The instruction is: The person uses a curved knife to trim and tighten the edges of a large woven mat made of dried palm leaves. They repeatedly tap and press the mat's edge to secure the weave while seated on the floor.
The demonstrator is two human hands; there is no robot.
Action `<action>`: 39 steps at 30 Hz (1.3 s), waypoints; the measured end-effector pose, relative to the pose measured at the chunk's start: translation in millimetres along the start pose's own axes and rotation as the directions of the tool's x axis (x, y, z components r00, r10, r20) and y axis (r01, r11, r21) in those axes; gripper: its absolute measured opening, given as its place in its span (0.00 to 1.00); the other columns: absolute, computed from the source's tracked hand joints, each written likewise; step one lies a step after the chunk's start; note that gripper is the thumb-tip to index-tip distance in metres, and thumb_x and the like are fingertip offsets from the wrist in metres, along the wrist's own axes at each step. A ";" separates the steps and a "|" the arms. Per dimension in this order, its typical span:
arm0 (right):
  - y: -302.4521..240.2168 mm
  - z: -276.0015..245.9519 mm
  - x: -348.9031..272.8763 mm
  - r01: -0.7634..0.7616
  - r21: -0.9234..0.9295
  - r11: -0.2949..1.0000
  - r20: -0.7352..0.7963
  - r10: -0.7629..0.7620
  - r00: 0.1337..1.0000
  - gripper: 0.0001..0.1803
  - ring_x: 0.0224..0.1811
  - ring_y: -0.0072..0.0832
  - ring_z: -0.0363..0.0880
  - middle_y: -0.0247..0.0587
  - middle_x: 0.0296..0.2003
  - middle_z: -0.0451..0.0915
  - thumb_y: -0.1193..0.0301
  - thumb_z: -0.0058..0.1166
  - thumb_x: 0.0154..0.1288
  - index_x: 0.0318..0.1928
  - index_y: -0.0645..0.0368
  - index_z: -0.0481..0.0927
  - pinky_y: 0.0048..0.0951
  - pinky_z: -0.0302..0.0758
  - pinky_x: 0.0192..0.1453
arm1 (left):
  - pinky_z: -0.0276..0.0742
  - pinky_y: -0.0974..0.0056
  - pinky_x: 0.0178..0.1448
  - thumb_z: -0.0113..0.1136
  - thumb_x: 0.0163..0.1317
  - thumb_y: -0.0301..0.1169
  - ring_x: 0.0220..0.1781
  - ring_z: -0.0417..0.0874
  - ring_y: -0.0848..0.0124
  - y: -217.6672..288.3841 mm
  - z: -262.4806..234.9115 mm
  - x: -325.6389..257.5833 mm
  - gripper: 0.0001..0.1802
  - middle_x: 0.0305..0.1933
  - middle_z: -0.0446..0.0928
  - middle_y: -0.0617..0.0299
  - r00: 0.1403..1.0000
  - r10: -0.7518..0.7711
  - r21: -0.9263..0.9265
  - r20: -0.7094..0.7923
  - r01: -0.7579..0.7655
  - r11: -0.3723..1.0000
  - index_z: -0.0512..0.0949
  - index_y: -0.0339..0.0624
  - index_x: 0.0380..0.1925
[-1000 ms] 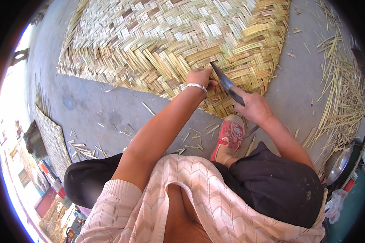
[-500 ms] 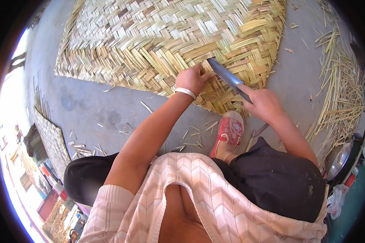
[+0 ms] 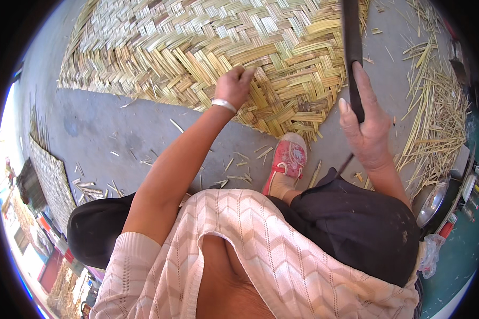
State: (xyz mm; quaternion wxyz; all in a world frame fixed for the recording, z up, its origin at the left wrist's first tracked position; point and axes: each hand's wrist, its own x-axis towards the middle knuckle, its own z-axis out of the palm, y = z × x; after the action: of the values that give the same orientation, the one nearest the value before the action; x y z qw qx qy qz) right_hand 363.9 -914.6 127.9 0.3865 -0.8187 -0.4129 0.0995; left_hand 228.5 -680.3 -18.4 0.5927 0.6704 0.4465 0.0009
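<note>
A large mat (image 3: 218,48) woven from flat straw-coloured strips lies on the floor, its near corner pointing toward me. My left hand (image 3: 233,86), with a pale bangle at the wrist, is over the mat near that corner. Its fingers are curled, and whatever they may hold is hidden. To the right of the corner, my right hand (image 3: 370,127) grips a long dark knife (image 3: 352,37) by its handle. The knife is raised clear of the mat, blade pointing away from me and running past the top edge of the view.
My red patterned shoe (image 3: 290,158) is beside the mat's corner. Loose straw (image 3: 436,117) is heaped along the right, with cut scraps scattered about. A shiny metal bowl (image 3: 432,204) and a clear plastic bag (image 3: 431,255) sit at lower right. Another woven piece (image 3: 52,178) lies at left.
My right hand has lifted the knife off the mat and moved it right, turning the blade upright. My left hand has shifted slightly left and away from me.
</note>
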 end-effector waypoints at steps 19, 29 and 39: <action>18.9 70.1 -1.8 -0.028 -0.452 0.891 0.521 0.290 0.803 0.30 0.29 0.47 0.80 0.54 0.27 0.80 0.61 0.53 0.65 0.69 0.43 0.67 0.46 0.76 0.35 | 0.77 0.54 0.36 0.62 0.61 0.50 0.32 0.82 0.55 -32.4 -7.5 -36.2 0.19 0.31 0.79 0.57 0.880 0.472 0.605 -0.060 -0.343 0.718 0.78 0.45 0.29; 12.9 82.8 3.5 -0.017 -0.605 0.796 0.584 0.458 0.670 0.32 0.30 0.46 0.81 0.51 0.32 0.81 0.64 0.56 0.64 0.69 0.42 0.67 0.43 0.78 0.37 | 0.77 0.50 0.43 0.58 0.63 0.47 0.39 0.82 0.53 -31.5 -13.3 -39.9 0.17 0.34 0.77 0.56 0.899 0.423 0.601 0.110 -0.399 0.693 0.75 0.44 0.31; 13.1 79.5 -9.5 0.482 -0.259 0.837 0.457 -0.333 0.825 0.33 0.25 0.41 0.78 0.48 0.25 0.75 0.65 0.58 0.61 0.68 0.42 0.69 0.40 0.76 0.28 | 0.79 0.58 0.30 0.60 0.58 0.35 0.28 0.81 0.61 -72.9 -6.3 -98.2 0.09 0.25 0.74 0.60 0.488 0.727 0.454 0.483 -0.850 0.269 0.71 0.45 0.27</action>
State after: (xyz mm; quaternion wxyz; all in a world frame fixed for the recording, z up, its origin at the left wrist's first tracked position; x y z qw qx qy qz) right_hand 327.3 -882.7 62.9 0.1495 -0.7288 -0.6611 0.0974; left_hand 122.5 -741.5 -22.7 0.2788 0.9562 -0.0331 0.0827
